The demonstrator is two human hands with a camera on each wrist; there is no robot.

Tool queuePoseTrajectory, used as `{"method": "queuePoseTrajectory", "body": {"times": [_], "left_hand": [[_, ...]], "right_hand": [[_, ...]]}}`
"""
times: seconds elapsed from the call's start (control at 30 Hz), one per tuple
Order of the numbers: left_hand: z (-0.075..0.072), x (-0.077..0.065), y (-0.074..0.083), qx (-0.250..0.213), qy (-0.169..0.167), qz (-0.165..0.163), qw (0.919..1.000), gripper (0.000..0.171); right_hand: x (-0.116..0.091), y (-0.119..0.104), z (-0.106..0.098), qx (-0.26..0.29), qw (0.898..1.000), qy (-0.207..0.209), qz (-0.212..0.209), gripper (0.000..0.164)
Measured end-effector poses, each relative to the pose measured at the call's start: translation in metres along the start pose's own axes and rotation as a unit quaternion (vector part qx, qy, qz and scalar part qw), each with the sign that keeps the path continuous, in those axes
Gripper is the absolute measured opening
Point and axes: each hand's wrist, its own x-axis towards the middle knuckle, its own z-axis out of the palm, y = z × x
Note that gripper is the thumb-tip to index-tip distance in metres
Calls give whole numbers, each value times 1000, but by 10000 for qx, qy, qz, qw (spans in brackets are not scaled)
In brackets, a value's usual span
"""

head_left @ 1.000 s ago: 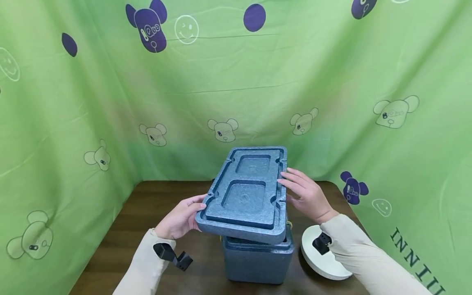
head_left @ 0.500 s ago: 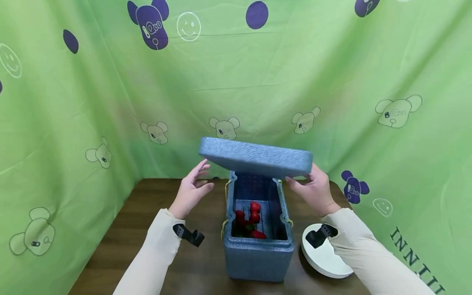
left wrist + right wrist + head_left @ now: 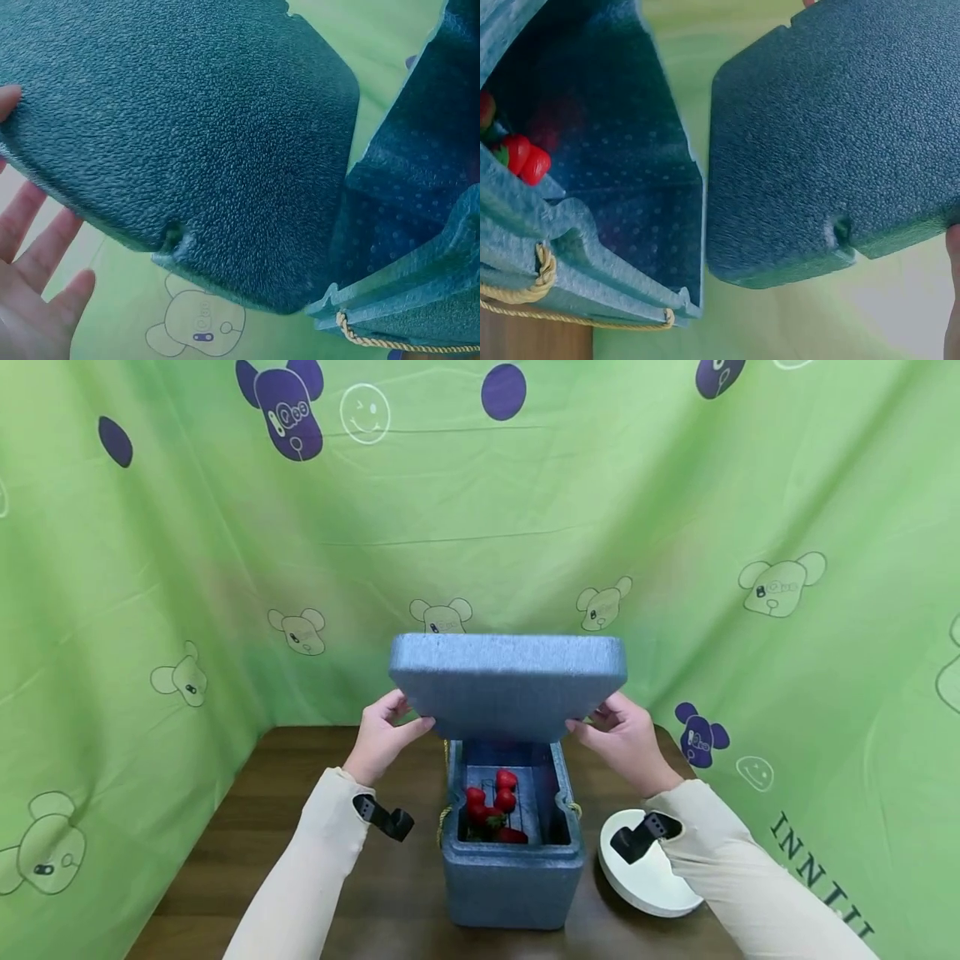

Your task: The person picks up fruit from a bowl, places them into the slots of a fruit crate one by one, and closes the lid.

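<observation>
A blue foam box lid is raised above the far end of the open blue foam box, tilted with its outer face toward me. My left hand grips its left edge, thumb in front and fingers behind. On the opposite edge, my right hand pinches the lid the same way. Several red strawberries lie inside the box on its bottom. The left wrist view shows the textured lid beside the box's rim. In the right wrist view, a notch in the lid is visible.
A white round dish stands right of the box, partly under my right wrist. Yellow cords hang along the box's sides. The brown wooden table backs onto a green printed curtain.
The lid went from lying underside up over the box to raised and tilted at its far end, uncovering the strawberries. My left hand, apart from it half a second ago, holds it again.
</observation>
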Motion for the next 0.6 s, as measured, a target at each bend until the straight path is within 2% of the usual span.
{"method": "queuePoseTrajectory", "body": {"times": [0.17, 0.33, 0.5, 0.6], "left_hand": [[6, 4, 3, -436, 319, 193, 9984, 45], [11, 4, 9, -505, 616, 393, 9960, 46], [13, 2, 10, -434, 520, 497, 9965, 50], [14, 2, 8, -383, 491, 424, 9972, 46]], "right_hand": [[4, -8, -2, -84, 9995, 124, 265, 54], [8, -16, -5, -481, 9981, 182, 348, 45], [8, -19, -8, -553, 9965, 357, 516, 44], [7, -18, -9, -665, 9943, 445, 698, 44]]}}
